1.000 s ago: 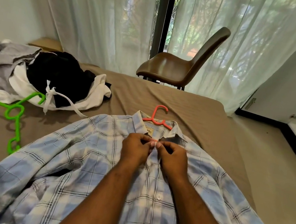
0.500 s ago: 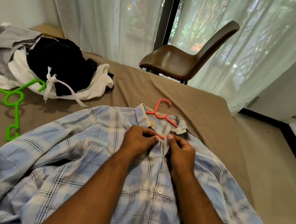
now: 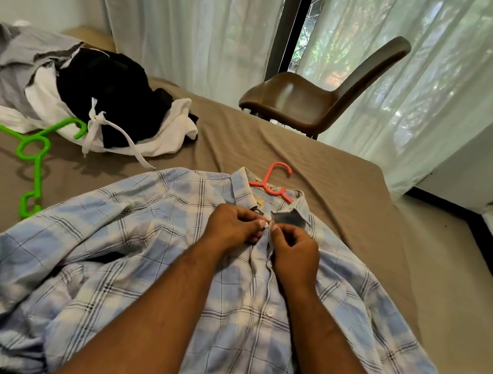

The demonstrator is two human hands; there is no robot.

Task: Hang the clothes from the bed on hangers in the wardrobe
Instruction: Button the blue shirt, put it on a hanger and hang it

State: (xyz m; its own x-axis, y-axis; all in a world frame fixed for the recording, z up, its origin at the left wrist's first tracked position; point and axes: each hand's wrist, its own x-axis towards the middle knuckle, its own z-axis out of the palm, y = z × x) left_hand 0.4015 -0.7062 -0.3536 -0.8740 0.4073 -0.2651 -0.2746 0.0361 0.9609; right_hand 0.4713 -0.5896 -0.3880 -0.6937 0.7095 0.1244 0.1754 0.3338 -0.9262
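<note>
A light blue plaid shirt (image 3: pixel 120 251) lies spread front-up on the brown bed (image 3: pixel 330 173). A pink hanger (image 3: pixel 272 181) sits inside it, its hook poking out past the collar. My left hand (image 3: pixel 233 224) pinches the left edge of the placket just below the collar. My right hand (image 3: pixel 293 251) pinches the right edge beside it, thumb and fingers curled on the cloth near the top button. Both forearms reach over the shirt's front.
A heap of grey, white and black clothes (image 3: pixel 71 90) lies at the bed's far left. Green hangers (image 3: pixel 32 155) rest on the sheet beside it. A brown chair (image 3: pixel 318 101) stands beyond the bed before sheer curtains. Floor shows to the right.
Both hands stay at the collar, working the placket edges together. The right collar flap has turned up, showing its darker underside. The camera view shifted slightly.
</note>
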